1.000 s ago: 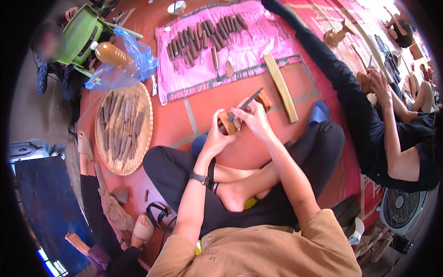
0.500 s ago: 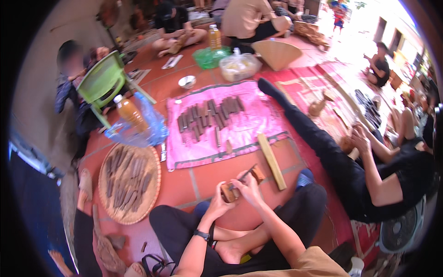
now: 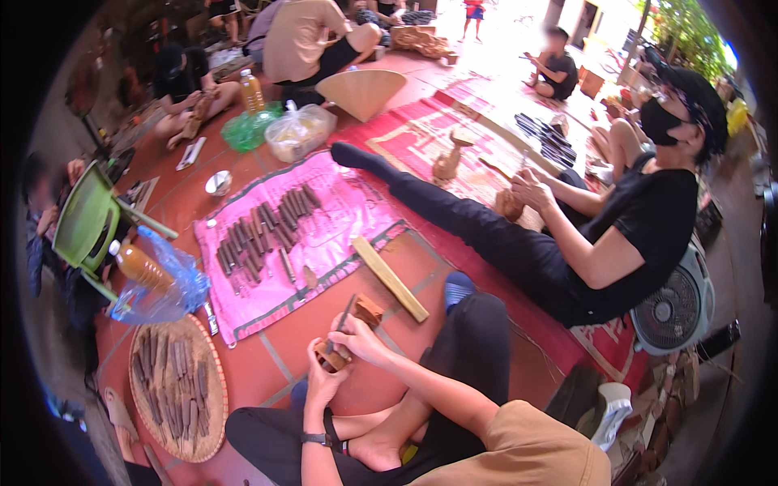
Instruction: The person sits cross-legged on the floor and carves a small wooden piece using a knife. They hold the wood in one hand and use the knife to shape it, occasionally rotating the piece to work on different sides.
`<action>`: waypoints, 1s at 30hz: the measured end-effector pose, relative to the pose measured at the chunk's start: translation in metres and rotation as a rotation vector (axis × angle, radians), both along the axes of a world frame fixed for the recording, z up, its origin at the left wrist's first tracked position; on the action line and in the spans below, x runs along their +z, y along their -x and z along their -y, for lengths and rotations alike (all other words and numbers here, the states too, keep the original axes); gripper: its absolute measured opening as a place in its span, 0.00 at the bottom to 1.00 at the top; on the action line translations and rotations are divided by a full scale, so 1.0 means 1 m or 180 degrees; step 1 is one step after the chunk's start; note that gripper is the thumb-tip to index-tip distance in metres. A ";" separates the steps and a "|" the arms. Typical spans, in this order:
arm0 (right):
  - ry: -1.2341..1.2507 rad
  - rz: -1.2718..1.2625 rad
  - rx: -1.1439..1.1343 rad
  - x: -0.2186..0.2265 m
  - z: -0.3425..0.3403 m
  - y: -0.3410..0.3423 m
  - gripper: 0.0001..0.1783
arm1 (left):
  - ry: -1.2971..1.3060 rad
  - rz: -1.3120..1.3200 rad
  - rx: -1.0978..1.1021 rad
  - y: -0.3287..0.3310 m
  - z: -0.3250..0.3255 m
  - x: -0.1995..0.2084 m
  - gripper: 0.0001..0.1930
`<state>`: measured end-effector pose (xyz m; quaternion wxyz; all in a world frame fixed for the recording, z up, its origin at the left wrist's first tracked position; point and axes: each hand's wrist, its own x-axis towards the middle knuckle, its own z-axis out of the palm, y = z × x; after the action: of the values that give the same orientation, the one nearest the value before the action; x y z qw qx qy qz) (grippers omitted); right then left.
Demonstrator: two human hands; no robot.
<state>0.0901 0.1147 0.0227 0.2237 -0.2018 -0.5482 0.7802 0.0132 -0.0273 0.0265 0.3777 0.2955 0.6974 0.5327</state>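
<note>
Red-tiled floor (image 3: pixel 251 389) takes up most of the space from where I'm standing, w/ a red mat (image 3: pixel 397 134) running across the far right side. Co-worker in black (image 3: pixel 640 202) sits over there, one leg stretched toward the pink cloth (image 3: pixel 356 193), both hands at a small brown carving (image 3: pixel 509 205). Cloth's spread on the tiles in front of the person at work here. Round woven tray (image 3: pixel 222 405) sits by the left knee; green chair (image 3: pixel 81 219) is farther off, same side. Grey fan (image 3: pixel 673 304) stands behind the co-worker. Blue plastic bag (image 3: pixel 174 292) btwn chair & tray, w/ an amber bottle (image 3: pixel 139 266) leaning in it. Pale wooden strip (image 3: pixel 391 279) lies slantwise from the cloth's edge onto tile. Dark-handled tools (image 3: pixel 267 231) in rough rows on the cloth; brown handles (image 3: pixel 170 381) in the tray.

Now the hands, out past the crossed legs (image 3: pixel 267 441). Left hand (image 3: pixel 322 374): thumb & fingers curled round the near end of a brown wooden piece (image 3: pixel 329 357). Right hand (image 3: pixel 359 338), just beyond: fingers mostly closed round a slim dark tool (image 3: pixel 348 313), slanting up past the knuckles. More brown wood pokes out beyond; prob. the same block, but the hands hide the middle. Black watch (image 3: pixel 318 439) on left wrist.
</note>
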 end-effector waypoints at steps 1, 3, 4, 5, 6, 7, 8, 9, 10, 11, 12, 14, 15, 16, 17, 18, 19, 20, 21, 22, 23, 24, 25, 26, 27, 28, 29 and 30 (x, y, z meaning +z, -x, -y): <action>0.0097 0.0112 0.0018 -0.001 0.000 -0.002 0.06 | -0.0069 0.0043 0.0001 -0.001 0.000 0.003 0.49; -0.0807 0.0670 -0.0297 0.000 -0.008 -0.004 0.07 | -0.0069 0.0163 0.0005 -0.005 -0.001 0.007 0.48; -0.0747 0.0644 -0.0291 0.000 -0.008 -0.005 0.07 | -0.0065 0.0140 0.0008 -0.004 -0.001 0.006 0.48; -0.0687 0.0617 -0.0280 0.001 -0.007 -0.006 0.07 | -0.0061 0.0118 0.0014 -0.004 0.000 0.006 0.48; -0.0638 0.0589 -0.0270 0.001 -0.007 -0.007 0.08 | -0.0067 0.0105 0.0004 -0.004 -0.001 0.007 0.48; -0.0341 0.0296 -0.0243 -0.002 -0.008 -0.005 0.08 | -0.0073 0.0092 -0.0002 -0.005 -0.002 0.007 0.48; -0.0044 0.0002 -0.0213 -0.007 -0.008 -0.002 0.08 | -0.0080 0.0080 -0.0006 -0.006 -0.002 0.008 0.48; 0.0266 -0.0271 -0.0174 -0.008 -0.006 -0.002 0.08 | -0.0092 0.0092 -0.0026 -0.004 -0.001 0.004 0.48; 0.0203 -0.0187 -0.0111 -0.009 -0.005 -0.003 0.08 | -0.0105 0.0104 -0.0045 -0.001 0.000 0.000 0.48; 0.0140 -0.0103 -0.0047 -0.010 -0.005 -0.004 0.08 | -0.0118 0.0116 -0.0063 0.001 0.001 -0.004 0.48; 0.0070 -0.0024 0.0012 -0.009 -0.006 -0.004 0.08 | -0.0093 0.0145 -0.0053 0.000 0.001 -0.001 0.48; -0.0042 0.0215 0.0072 -0.007 -0.009 -0.004 0.08 | -0.0045 0.0202 -0.0036 -0.002 0.000 0.007 0.48; -0.0108 0.0323 0.0103 -0.007 -0.010 -0.003 0.07 | -0.0027 0.0157 -0.0031 -0.003 -0.001 0.008 0.48; -0.0279 0.0387 0.0004 -0.008 -0.012 -0.003 0.07 | -0.0009 0.0112 -0.0029 -0.003 -0.001 0.008 0.48; -0.0450 0.0451 -0.0100 -0.011 -0.014 -0.002 0.07 | 0.0008 0.0068 -0.0031 -0.003 -0.002 0.007 0.48; -0.0622 0.0512 -0.0203 -0.010 -0.016 -0.001 0.07 | -0.0019 0.0058 -0.0025 -0.003 -0.002 0.003 0.49; -0.0426 0.0339 -0.0152 -0.009 -0.015 0.000 0.07 | -0.0047 0.0049 -0.0024 -0.002 -0.001 -0.003 0.49; -0.0231 0.0165 -0.0105 -0.008 -0.013 0.001 0.07 | -0.0074 0.0039 -0.0028 0.000 0.000 -0.007 0.49; -0.0028 0.0025 -0.0086 -0.007 -0.012 -0.001 0.07 | -0.0051 0.0112 0.0004 0.001 0.000 -0.010 0.49; 0.0249 -0.0086 -0.0054 -0.009 -0.008 0.000 0.07 | -0.0099 0.0110 0.0017 0.001 0.002 -0.013 0.49; 0.0247 -0.0099 -0.0003 -0.010 -0.007 0.002 0.08 | -0.0147 0.0108 0.0030 0.003 0.003 -0.017 0.49; 0.0185 -0.0093 0.0012 -0.011 -0.006 0.002 0.08 | -0.0172 0.0198 0.0018 0.004 0.001 -0.015 0.49; 0.0124 -0.0086 0.0029 -0.013 -0.007 0.001 0.08 | -0.0127 0.0407 0.0044 0.001 0.001 -0.010 0.49; 0.0033 -0.0013 0.0031 -0.014 -0.010 -0.003 0.08 | -0.0117 0.0386 0.0004 -0.002 0.000 -0.011 0.49; -0.0137 0.0107 -0.0042 -0.014 -0.011 -0.002 0.08 | -0.0104 0.0313 0.0003 0.002 0.001 -0.010 0.49; -0.0306 0.0228 -0.0112 -0.014 -0.012 -0.001 0.08 | -0.0070 0.0239 0.0011 0.001 0.001 -0.009 0.48; -0.0475 0.0351 -0.0179 -0.014 -0.012 -0.001 0.08 | -0.0037 0.0167 0.0022 -0.001 0.001 -0.008 0.48; -0.0251 0.0211 -0.0154 -0.015 -0.012 0.000 0.07 | -0.0006 0.0082 0.0036 -0.001 0.001 -0.007 0.48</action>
<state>0.0905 0.1268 0.0077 0.2319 -0.2318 -0.5806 0.7453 0.0145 -0.0288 0.0197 0.3834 0.2850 0.6936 0.5392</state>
